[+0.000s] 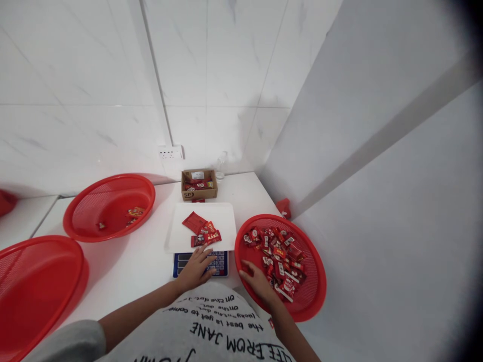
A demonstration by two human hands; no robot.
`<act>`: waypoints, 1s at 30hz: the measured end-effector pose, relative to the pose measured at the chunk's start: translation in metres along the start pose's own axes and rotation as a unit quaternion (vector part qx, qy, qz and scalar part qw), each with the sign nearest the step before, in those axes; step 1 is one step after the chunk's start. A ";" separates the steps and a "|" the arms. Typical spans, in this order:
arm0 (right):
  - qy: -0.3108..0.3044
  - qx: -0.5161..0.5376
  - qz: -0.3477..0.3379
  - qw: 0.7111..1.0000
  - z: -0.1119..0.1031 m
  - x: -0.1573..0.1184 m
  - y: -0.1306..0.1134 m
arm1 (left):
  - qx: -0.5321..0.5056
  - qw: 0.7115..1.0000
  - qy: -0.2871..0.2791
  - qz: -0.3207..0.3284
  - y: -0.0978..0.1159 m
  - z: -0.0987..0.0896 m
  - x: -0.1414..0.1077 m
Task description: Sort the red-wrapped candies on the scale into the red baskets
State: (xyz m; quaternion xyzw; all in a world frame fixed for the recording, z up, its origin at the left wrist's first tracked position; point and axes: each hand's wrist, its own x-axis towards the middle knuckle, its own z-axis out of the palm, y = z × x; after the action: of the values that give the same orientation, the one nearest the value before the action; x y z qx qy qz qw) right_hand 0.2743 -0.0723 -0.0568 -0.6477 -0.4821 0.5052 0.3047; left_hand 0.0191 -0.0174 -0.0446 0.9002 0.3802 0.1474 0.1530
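- Your left hand lies over the blue keypad panel of the scale, fingers loosely spread; you cannot tell whether they press a key.
- Your right hand reaches over the near-left rim of the right-hand red basket, fingers slightly curved and parted.
- Wrapped packets fill much of that basket, just beyond your right fingertips.
- A few red packets lie together on the scale's white tray, near your left fingertips.
- Behind the tray stands a cardboard box holding more packets.
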 end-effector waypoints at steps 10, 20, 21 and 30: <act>0.104 0.043 0.032 0.993 -0.002 0.017 0.034 | -0.007 1.000 0.011 0.010 -0.001 -0.001 -0.003; 0.146 0.110 -0.058 0.981 -0.001 0.016 -0.040 | -0.358 0.912 -0.054 -0.194 0.028 -0.028 0.021; 0.106 0.114 -0.077 0.985 0.005 0.014 -0.052 | -0.424 0.871 -0.067 -0.238 0.033 -0.031 0.027; -0.004 -0.002 -0.179 0.984 0.042 0.001 -0.085 | -0.693 0.623 -0.065 -0.357 0.046 -0.039 0.039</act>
State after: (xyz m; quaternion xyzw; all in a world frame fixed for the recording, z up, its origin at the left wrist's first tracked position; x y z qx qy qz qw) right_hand 0.2071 -0.0459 0.0054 -0.5495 -0.5926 0.4439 0.3871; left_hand 0.0591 -0.0132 0.0143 0.3289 0.4461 0.2425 0.7962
